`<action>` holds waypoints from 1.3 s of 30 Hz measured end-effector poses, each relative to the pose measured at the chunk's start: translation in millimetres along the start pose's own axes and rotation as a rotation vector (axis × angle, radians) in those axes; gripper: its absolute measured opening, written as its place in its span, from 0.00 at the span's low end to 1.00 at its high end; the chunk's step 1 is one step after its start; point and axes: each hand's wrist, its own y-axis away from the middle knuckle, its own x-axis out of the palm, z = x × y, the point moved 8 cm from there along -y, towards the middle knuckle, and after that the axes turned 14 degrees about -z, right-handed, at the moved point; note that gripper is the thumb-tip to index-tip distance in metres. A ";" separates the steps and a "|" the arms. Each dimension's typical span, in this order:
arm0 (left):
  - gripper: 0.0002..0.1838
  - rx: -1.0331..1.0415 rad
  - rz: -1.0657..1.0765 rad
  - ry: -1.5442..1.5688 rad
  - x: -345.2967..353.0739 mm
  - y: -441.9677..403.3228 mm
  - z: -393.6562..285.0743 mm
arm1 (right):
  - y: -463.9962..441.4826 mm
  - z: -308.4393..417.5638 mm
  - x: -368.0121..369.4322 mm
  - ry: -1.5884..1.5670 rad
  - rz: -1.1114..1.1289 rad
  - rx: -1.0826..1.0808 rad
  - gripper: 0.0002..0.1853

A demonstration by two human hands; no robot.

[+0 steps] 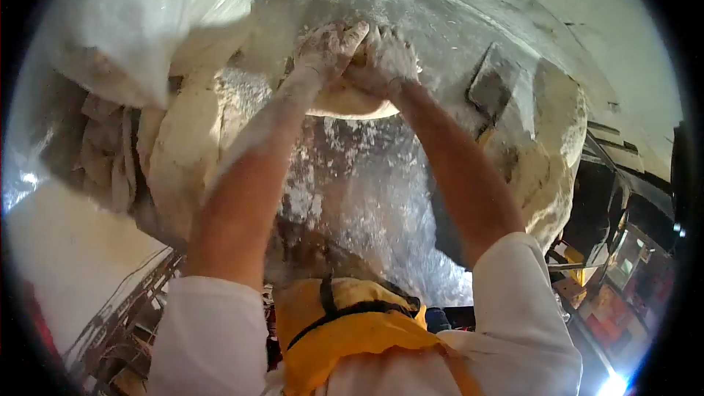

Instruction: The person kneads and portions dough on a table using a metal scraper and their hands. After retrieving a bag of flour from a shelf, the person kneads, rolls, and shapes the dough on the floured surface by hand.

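Both arms reach forward over a floury grey work surface (352,176). My left hand (320,50), dusted with flour, presses on a pale round piece of dough (350,103). Close beside it my right hand (390,62) rests on the same dough, its floury fingers spread and pointing away from me. The two hands nearly touch at the thumbs. The near edge of the dough shows below the wrists, while the hands cover its far part.
A large dough mass (187,147) lies at the left, below a clear plastic bag (139,22). More dough (546,169) sits at the right, beside a dark-edged flat scraper-like piece (493,81). A pale wall curves behind. Shelving with assorted items stands at the lower right.
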 end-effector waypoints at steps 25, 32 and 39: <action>0.31 -0.358 0.258 0.172 -12.4 -33.9 -68.9 | 24.9 -3.7 -21.9 -0.065 -0.079 0.130 0.50; 0.35 0.008 -0.210 0.319 -80.6 119.1 -32.0 | 143.4 13.5 9.9 -0.424 -0.247 -0.072 0.55; 0.35 -0.090 -0.133 0.093 -98.8 82.6 -50.0 | 134.5 20.7 27.8 -0.312 -0.307 -0.103 0.59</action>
